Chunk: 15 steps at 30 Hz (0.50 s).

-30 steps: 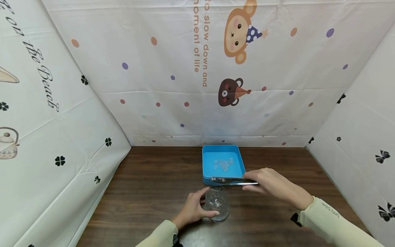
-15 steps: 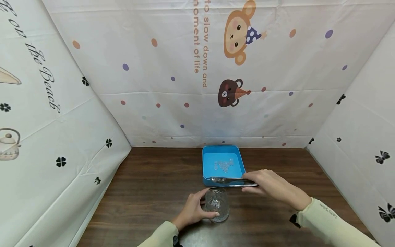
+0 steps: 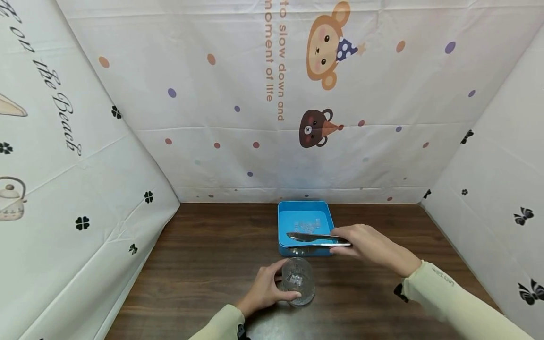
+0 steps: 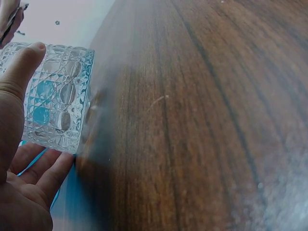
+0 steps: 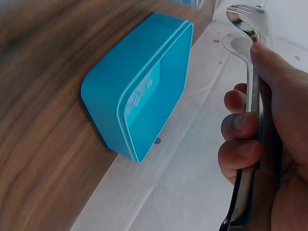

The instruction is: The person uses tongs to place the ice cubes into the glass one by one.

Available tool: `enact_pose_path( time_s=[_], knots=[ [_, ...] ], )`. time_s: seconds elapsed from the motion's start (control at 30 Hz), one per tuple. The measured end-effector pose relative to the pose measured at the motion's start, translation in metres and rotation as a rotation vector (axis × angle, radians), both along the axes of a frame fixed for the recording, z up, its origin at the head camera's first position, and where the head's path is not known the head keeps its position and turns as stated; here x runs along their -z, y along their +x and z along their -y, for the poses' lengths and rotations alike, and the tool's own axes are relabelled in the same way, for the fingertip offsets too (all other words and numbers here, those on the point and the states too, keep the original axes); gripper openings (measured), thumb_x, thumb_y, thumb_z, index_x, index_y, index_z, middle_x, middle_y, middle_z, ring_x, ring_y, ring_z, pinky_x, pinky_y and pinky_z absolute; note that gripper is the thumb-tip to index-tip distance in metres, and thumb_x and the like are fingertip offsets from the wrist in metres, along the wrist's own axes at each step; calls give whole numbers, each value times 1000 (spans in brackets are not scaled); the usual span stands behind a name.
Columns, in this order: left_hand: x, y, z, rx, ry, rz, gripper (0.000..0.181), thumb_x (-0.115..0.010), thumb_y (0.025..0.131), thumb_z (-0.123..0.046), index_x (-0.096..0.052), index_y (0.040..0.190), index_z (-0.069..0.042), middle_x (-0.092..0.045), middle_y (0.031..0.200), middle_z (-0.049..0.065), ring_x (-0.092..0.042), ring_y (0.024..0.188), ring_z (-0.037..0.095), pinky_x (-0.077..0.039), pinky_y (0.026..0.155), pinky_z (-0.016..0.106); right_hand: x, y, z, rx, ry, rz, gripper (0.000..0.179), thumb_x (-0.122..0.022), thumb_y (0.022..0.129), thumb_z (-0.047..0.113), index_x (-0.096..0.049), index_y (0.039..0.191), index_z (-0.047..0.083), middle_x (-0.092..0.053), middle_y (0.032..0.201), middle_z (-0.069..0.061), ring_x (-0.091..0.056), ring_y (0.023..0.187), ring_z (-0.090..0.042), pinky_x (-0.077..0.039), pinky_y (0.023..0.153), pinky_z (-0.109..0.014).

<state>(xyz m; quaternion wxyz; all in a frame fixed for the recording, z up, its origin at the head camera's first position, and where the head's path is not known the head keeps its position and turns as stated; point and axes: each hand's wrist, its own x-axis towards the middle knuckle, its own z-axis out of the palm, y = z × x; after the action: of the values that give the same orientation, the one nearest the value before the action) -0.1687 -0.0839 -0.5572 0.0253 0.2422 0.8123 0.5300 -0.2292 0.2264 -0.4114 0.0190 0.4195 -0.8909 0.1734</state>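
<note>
My left hand (image 3: pixel 267 286) holds a cut-glass tumbler (image 3: pixel 298 282) upright on the table, thumb on the near side and fingers around the far side. Some clear matter shows inside it. In the left wrist view, the tumbler's (image 4: pixel 57 96) faceted wall shows between thumb and fingers. My right hand (image 3: pixel 367 246) grips metal serving tongs (image 3: pixel 316 237), arms spread apart, over the front part of a blue square box (image 3: pixel 284 215). Small clear cube-like pieces (image 3: pixel 309 226) lie inside it. In the right wrist view, the tongs (image 5: pixel 251 91) show one fork-like end and one spoon-like end, with nothing seen between them.
A dark wood table (image 3: pixel 221 245) carries everything. White printed cloth (image 3: pixel 250 156) hangs behind, with more cloth on both sides. The box stands near the back cloth, just beyond the tumbler.
The right hand and tongs have moved away from above the tumbler's rim to over the box's front. The tongs' arms have spread wider. The left hand and tumbler have stayed put.
</note>
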Motion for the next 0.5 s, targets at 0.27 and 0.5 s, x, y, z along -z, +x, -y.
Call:
enact_pose_path(
  time_s=[0.27, 0.5],
  knots=[
    [1, -2, 0, -13, -11, 9, 82, -90, 79, -43, -55, 147, -11, -66, 131, 10, -68, 112, 16, -58, 86, 20, -9, -26, 2, 35, 21, -35, 35, -70, 99, 39, -72, 122, 13, -73, 103, 6, -66, 82, 1, -60, 72, -29],
    [2, -2, 0, -1, 1, 2, 80, -89, 80, -42, -55, 146, -11, -66, 130, 11, -70, 109, 16, -58, 86, 20, -12, -47, 5, 68, 48, -22, 41, -68, 100, 41, -70, 127, 10, -73, 108, 1, -68, 84, -6, -61, 75, -36]
  ],
)
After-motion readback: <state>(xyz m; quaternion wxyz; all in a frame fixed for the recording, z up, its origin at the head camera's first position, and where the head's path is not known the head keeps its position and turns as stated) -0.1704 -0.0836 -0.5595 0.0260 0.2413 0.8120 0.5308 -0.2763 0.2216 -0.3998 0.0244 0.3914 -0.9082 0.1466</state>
